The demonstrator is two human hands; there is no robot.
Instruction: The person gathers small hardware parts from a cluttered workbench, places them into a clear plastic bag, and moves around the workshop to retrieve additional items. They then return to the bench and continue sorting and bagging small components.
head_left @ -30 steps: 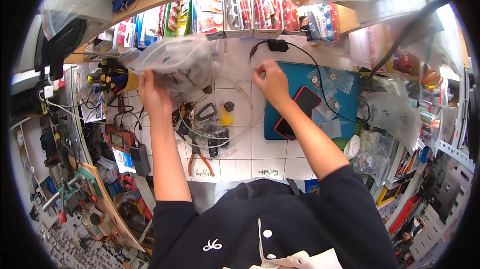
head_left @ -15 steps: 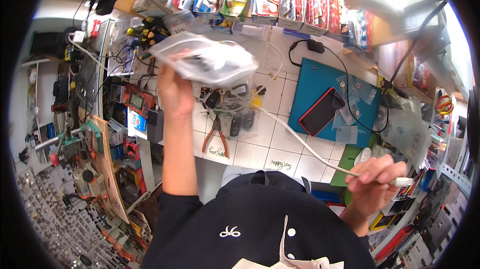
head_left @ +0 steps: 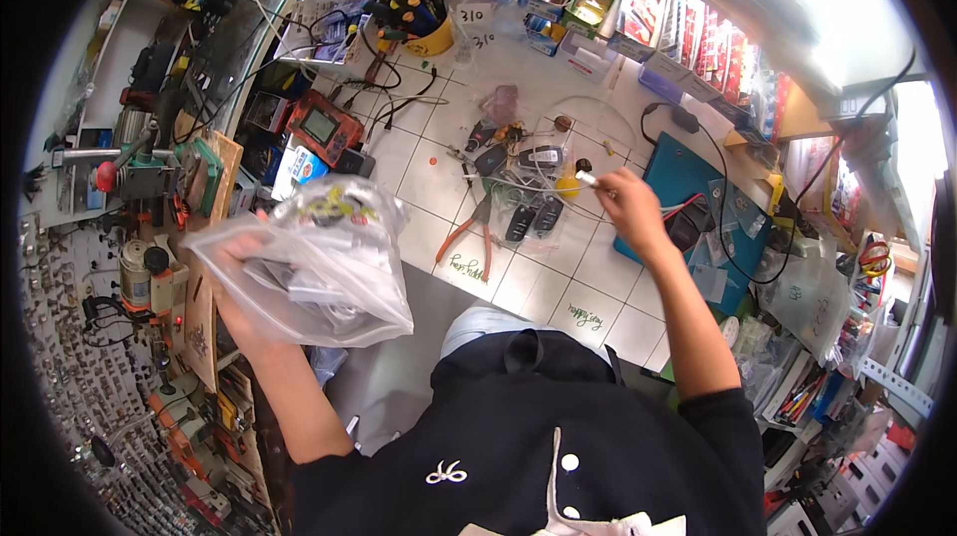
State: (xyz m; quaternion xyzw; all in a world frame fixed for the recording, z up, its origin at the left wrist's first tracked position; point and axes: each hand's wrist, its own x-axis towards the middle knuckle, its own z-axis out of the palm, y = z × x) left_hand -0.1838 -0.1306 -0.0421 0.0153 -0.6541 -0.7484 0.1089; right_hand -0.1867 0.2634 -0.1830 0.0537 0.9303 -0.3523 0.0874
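On the left, my left hand [head_left: 237,313] is closed on a clear zip bag [head_left: 349,299] with jumbled contents, partly green and yellow, that I cannot make out. Part of that hand lies behind the plastic. Over the white tiled tabletop [head_left: 412,177], my right hand [head_left: 632,207] pinches the white plug end of a cable [head_left: 586,179]. Just left of this hand lie black car key fobs [head_left: 519,223] in clear plastic and a loose pile of keys [head_left: 488,159]. Orange-handled pliers [head_left: 481,209] rest beside them.
A red handheld device with a screen [head_left: 321,126] sits at the left. Behind it stands a yellow tool holder [head_left: 432,41]. A teal mat [head_left: 680,163] bears a dark phone [head_left: 688,228], partly hidden by my right forearm. Boxes of packaged goods [head_left: 638,12] line the back.
My left hand has brought the bag left and nearer to me, off the tabletop. My right hand has moved left and away from me, carrying the plug over the table. The view has turned.
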